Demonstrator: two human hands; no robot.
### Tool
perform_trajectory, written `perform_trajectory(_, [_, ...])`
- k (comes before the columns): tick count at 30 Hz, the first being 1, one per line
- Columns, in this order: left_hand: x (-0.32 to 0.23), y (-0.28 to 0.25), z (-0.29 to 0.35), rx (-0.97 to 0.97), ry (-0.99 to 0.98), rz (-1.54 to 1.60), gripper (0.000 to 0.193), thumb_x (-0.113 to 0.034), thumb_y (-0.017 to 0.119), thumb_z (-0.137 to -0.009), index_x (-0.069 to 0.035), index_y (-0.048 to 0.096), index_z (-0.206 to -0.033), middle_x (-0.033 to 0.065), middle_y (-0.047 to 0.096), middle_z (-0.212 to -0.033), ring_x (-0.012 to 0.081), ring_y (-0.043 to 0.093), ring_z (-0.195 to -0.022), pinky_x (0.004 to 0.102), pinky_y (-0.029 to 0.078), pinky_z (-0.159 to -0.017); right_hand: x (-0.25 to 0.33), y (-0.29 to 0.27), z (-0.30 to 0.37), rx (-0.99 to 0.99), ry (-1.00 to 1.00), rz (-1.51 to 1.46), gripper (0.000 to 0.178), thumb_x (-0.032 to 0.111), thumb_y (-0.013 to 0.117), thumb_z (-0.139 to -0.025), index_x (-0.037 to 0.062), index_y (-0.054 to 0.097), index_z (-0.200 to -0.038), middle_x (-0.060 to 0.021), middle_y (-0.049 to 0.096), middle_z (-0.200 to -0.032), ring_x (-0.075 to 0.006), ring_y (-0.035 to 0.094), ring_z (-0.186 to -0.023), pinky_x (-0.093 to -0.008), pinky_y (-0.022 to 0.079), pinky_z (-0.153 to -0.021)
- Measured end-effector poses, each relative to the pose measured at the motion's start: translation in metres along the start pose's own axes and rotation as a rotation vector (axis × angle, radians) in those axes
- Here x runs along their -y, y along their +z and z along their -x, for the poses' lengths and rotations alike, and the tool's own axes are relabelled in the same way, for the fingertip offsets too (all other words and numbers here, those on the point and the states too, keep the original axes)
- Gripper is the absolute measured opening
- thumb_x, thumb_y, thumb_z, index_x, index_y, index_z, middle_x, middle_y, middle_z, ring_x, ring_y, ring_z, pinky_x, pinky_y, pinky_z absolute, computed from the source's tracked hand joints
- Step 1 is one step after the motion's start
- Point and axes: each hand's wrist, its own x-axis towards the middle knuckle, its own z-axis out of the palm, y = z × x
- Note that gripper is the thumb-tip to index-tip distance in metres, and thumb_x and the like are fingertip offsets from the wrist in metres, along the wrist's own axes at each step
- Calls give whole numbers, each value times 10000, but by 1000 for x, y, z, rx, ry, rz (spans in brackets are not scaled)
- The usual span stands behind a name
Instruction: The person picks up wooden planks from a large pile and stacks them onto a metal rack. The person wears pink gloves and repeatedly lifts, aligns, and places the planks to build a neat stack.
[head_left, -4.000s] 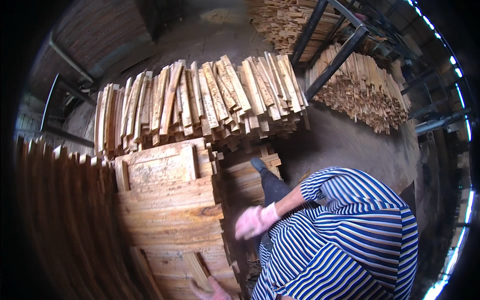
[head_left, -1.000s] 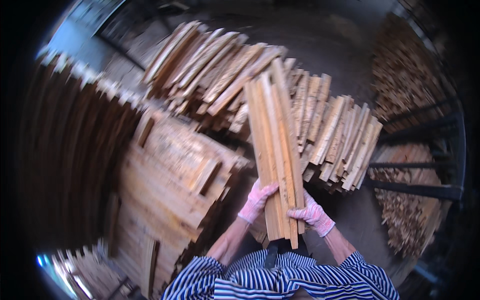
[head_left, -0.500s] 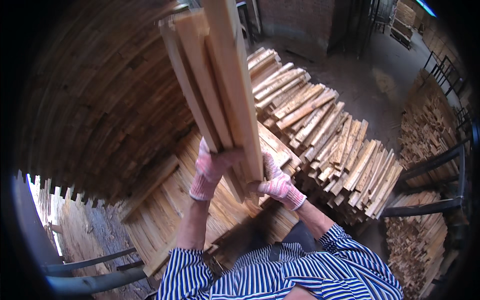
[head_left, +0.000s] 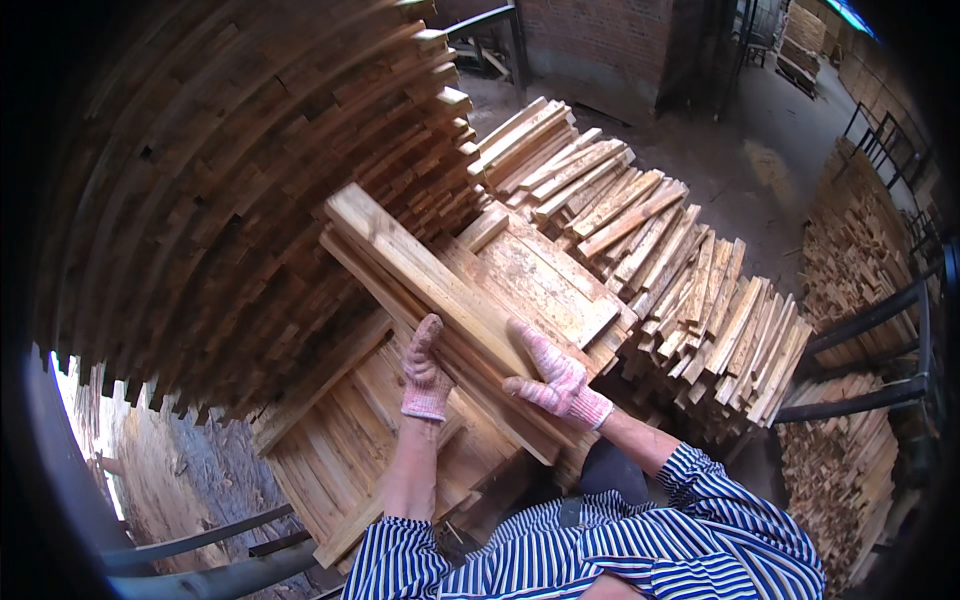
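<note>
A small bundle of long pale wooden boards slants from upper left to lower right before me, clasped between both my hands. My left hand, in a pinkish knitted glove, presses against the bundle's left side with its fingers pointing up. On the other side, my right hand, gloved alike, lies over the top board with thumb and fingers spread along it. Beneath the bundle is a low layered stack of boards. Whether the bundle rests fully on that stack I cannot tell.
A tall wall of stacked lumber rises at the left. To the right lies a long heap of loose wooden sticks. Dark metal rails stand at far right, with more wood piles behind them. A metal bar crosses the lower left.
The bundle has come down from nearly upright to a slanting, lower position across the low stack. My hands have shifted slightly right, and their fingers are straighter along the boards.
</note>
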Motion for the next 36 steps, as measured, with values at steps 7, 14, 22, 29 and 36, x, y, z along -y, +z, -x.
perform_trajectory(7, [80,-67,29,-471,-129,240,546,-324,813,-813,-61,630,-1255,119,693,-1170,317,655,-1094,515,520,-1003,-92,-12,-37,104,339,445,752,648,510,-931,214,396,-1534,-194,557,-1372,-315,574,-1215,-345,473,-1016])
perform_trajectory(14, [84,21,-3,-383,-270,256,671,-417,789,-831,-66,548,-1350,154,642,-1254,342,606,-1171,504,484,-1053,-152,-16,-82,258,112,764,559,489,448,-1012,152,465,-1457,-253,450,-1472,-478,359,-1394,-563,300,-1145])
perform_trajectory(22, [107,74,-39,-412,-133,83,946,-720,629,-833,-87,360,-1482,169,552,-1330,356,537,-1265,505,480,-1063,-74,-33,-62,343,356,75,899,521,749,-827,225,333,-1567,-178,419,-1544,-313,427,-1410,-365,353,-1154])
perform_trajectory(29, [114,48,-58,-126,-250,294,851,-802,440,-882,-70,466,-1315,142,577,-1096,314,591,-1052,404,551,-830,-110,-65,-96,171,408,18,796,415,806,-798,251,465,-1498,-120,553,-1445,-261,579,-1252,-362,452,-1078])
perform_trajectory(36, [112,45,-54,-492,-312,215,782,-763,511,-880,-44,483,-1186,184,585,-1086,344,603,-937,431,552,-725,-196,-39,-158,147,101,528,621,482,506,-958,205,414,-1506,-312,512,-1326,-453,542,-1207,-482,462,-992])
